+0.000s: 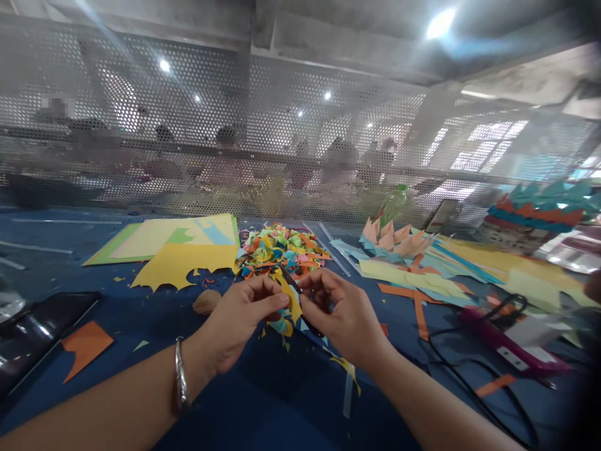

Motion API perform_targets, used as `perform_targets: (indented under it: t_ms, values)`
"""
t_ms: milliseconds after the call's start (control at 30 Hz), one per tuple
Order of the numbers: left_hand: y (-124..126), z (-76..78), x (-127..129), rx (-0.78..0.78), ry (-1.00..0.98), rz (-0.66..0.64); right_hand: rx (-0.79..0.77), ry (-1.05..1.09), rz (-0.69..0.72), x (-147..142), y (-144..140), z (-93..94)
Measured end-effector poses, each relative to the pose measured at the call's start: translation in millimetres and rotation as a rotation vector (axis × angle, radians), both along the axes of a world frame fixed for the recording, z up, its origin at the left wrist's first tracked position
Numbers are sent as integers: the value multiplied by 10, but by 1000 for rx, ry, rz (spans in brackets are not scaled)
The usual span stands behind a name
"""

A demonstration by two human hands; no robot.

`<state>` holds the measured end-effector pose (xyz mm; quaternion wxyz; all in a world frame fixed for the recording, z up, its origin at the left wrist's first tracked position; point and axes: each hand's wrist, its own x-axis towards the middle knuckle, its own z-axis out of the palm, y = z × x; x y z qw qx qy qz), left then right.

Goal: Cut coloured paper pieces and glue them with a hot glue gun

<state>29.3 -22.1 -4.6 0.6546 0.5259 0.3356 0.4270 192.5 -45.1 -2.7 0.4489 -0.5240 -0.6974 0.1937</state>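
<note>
My left hand (239, 316), with a silver bangle at the wrist, pinches a small yellow paper piece (290, 299) over the blue table (141, 300). My right hand (340, 313) grips dark scissors (300, 294), whose blades meet the yellow piece. Small coloured offcuts hang and lie just below the two hands. A heap of coloured paper scraps (279, 247) sits right behind the hands.
Yellow and green paper sheets (181, 247) lie at the back left, an orange piece (84, 344) at the near left. Folded paper shapes (392, 238), yellow sheets and orange strips lie to the right, with a pink tool (507, 344) and black cable. A perforated screen stands behind, people beyond it.
</note>
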Motion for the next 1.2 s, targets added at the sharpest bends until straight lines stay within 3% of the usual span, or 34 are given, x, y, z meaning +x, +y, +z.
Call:
perform_targets:
  t_ms: [233, 367, 467, 633, 867, 1000, 1200]
  values:
    - [-10, 31, -1, 58, -78, 56, -140, 207, 203, 15, 6, -17]
    - [-27, 57, 6, 63, -119, 34, -336, 422, 319, -50, -34, -8]
    - [-48, 60, 15, 61, -115, 35, -431, 541, 286, -91, -59, -15]
    - [-26, 38, -8, 19, -114, 188, -348, 656, 183, -73, -48, -25]
    - [43, 36, -51, -97, -198, 210, -315, 625, 160, -21, -29, -29]
    - [16, 66, -28, -88, -249, 124, -330, 713, 222, -17, -9, -76]
    - [-92, 64, 51, -283, -285, -152, -292, 827, 195, -38, 1, -89]
